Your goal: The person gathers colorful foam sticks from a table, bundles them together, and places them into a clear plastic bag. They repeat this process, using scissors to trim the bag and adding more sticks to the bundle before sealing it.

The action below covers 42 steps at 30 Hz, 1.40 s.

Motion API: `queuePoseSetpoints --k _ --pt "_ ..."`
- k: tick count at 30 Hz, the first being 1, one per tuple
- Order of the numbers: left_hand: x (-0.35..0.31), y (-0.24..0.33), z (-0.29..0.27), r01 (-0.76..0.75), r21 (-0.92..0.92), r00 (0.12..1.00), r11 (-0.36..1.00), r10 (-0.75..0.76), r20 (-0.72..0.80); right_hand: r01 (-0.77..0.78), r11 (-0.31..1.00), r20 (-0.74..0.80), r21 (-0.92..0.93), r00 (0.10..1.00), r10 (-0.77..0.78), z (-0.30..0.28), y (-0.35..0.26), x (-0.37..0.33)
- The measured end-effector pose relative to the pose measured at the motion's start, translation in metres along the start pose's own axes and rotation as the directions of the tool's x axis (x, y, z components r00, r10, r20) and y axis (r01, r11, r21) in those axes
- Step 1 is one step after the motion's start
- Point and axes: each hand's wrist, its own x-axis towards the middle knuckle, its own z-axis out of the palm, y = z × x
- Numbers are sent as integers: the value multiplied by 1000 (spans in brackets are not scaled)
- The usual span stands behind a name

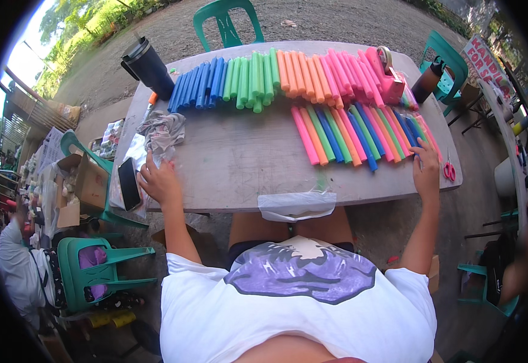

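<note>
My left hand [160,181] rests at the left of the table, its fingers apart, beside a crumpled grey cloth [162,132] and a black phone [129,184]. At the right, my right hand [426,168] has its fingers loosely bent and apart, at the lower right ends of a row of mixed-colour candles [339,134]; whether they touch is hard to tell. Along the far side lie piled candles sorted by colour: blue candles [200,83], green candles [253,78], orange candles [305,75] and pink candles [354,75]. Red-handled scissors [449,169] lie right of my right hand.
A dark tumbler [149,68] stands at the far left, a pink tape dispenser [386,75] and a brown bottle [427,80] at the far right. White plastic [297,206] hangs over the front edge. Green chairs [227,23] surround the table [233,163]; people sit at both sides.
</note>
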Motion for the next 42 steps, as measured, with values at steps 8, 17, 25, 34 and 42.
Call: queuePoseSetpoints --k 8,17,25,34,42 --pt "-2 10 2 194 -50 981 980 -195 -20 132 982 21 136 990 -137 16 -41 5" --pt "-12 5 -35 45 -322 999 946 -38 26 139 981 63 138 987 -149 18 -46 1" --pt "-10 13 -78 88 -479 985 874 -3 175 135 988 94 74 985 -142 24 -47 3" --pt "-41 77 -159 361 -651 906 -667 417 75 -273 70 279 960 890 -362 50 -191 -9" --pt "-42 63 -140 157 -966 971 -206 210 113 -629 -164 575 760 769 -281 63 -189 7"
